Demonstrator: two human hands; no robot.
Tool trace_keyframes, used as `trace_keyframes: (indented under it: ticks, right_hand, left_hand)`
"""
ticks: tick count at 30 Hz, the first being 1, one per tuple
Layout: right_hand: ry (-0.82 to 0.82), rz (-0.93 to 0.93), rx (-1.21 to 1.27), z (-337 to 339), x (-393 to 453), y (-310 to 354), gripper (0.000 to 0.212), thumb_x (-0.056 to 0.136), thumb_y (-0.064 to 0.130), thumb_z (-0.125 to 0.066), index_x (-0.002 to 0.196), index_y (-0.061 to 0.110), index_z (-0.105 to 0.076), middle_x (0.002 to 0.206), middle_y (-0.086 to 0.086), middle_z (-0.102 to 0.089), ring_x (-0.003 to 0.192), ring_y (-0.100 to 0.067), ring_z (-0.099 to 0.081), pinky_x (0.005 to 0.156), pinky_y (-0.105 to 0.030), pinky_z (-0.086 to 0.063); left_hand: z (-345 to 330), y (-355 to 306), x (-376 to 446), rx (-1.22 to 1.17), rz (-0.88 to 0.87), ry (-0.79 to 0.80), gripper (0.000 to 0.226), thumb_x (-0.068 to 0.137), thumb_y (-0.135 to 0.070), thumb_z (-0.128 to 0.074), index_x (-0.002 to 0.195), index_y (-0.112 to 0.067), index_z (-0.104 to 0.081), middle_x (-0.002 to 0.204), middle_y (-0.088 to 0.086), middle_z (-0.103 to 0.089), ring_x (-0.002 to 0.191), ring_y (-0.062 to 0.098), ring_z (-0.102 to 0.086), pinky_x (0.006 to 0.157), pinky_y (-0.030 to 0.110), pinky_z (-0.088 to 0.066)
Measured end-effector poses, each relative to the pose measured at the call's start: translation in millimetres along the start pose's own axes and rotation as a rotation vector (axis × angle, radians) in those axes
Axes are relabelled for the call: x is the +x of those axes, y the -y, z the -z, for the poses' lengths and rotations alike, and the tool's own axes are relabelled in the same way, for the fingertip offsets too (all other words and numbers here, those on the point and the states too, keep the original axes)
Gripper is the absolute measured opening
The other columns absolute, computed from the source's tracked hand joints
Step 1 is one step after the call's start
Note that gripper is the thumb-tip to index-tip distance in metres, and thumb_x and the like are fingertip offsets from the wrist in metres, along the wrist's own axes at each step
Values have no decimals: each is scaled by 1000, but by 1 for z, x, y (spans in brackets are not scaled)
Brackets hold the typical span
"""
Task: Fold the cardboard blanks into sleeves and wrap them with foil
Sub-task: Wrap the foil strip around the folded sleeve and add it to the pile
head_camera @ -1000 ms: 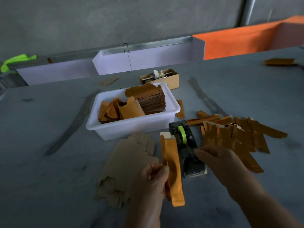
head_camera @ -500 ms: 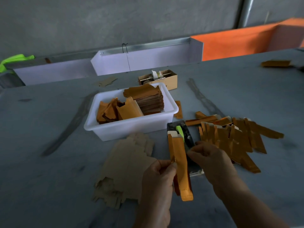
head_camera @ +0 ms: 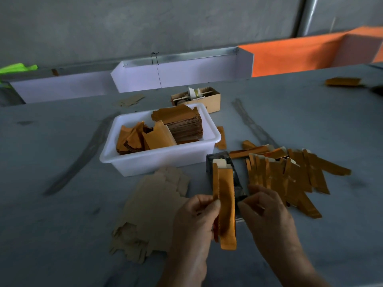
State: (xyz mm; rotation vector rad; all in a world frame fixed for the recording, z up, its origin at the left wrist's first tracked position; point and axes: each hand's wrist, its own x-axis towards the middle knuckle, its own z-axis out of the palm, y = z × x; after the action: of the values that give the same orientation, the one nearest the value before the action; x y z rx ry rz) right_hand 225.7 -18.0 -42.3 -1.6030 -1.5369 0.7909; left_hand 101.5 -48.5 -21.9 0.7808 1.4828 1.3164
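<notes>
My left hand pinches a long cardboard sleeve partly wrapped in gold foil, held upright above the table with its pale cardboard end on top. My right hand is just right of the sleeve, fingers curled with thumb and fingertips close together beside the sleeve's edge; whether they pinch anything is unclear. Behind the sleeve stands a black tape dispenser. A stack of plain brown cardboard blanks lies to the left. Several finished gold-wrapped sleeves are spread on the right.
A white plastic tub holds gold foil sheets behind the blanks. A small cardboard box with a spool sits further back. White and orange boards line the table's far edge. One gold piece lies far right.
My right hand has come from the tape dispenser over to the sleeve's right edge. The left hand has shifted the sleeve slightly right, covering the dispenser's green roll.
</notes>
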Motion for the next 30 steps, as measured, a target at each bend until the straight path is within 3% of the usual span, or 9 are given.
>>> trace_keyframes:
  ticks: [5,10,17,20,23,26,30]
  right_hand:
    - [0,-21,26,-4,-1,-5,11,82,19,-68,72,19,-65,121,8,-52,106,-10,-54,85,-27,-47]
    - [-31,41,36,-5,-4,-6,16,80,18,-70,70,26,-60,108,12,-52,87,-4,-54,68,-13,-41]
    - [-63,135,-67,-8,0,-5,10,79,15,-71,74,16,-64,92,15,-53,79,-1,-53,58,-6,-38]
    - [-81,93,2,1,0,-9,18,83,11,-67,71,23,-59,89,15,-54,80,-2,-56,58,-8,-40]
    - [-90,66,110,21,0,-11,19,84,10,-63,74,25,-58,85,5,-59,80,-12,-58,63,-21,-44]
    - [79,23,358,42,-4,-2,17,82,10,-63,72,24,-63,75,1,-65,71,-14,-63,62,-27,-50]
    - [303,147,330,51,-9,16,25,77,9,-65,75,33,-69,76,4,-69,67,-7,-64,55,-17,-50]
  left_hand:
    - [-12,-4,6,89,-39,76,15,89,-14,-64,74,-17,-65,54,-5,-59,44,2,-51,41,14,-38]
    - [-12,-4,12,224,-4,169,6,89,-23,-64,86,-20,-67,68,-5,-64,59,5,-59,50,17,-43]
    - [-14,-7,14,299,-19,98,5,88,-25,-65,89,-21,-68,84,2,-71,75,12,-67,55,15,-46]
    - [-15,-10,13,305,-15,109,5,88,-24,-65,89,-20,-68,83,1,-71,72,11,-67,54,14,-47]
    - [-13,-11,9,284,11,140,6,88,-23,-65,84,-20,-69,75,-3,-70,61,-1,-64,49,8,-43]
    - [-9,-11,4,240,39,140,7,87,-21,-65,80,-20,-68,61,-8,-64,47,-3,-56,43,10,-40]
    - [-7,-16,-5,167,31,166,6,87,-16,-64,83,-16,-69,72,2,-72,62,11,-68,57,24,-54]
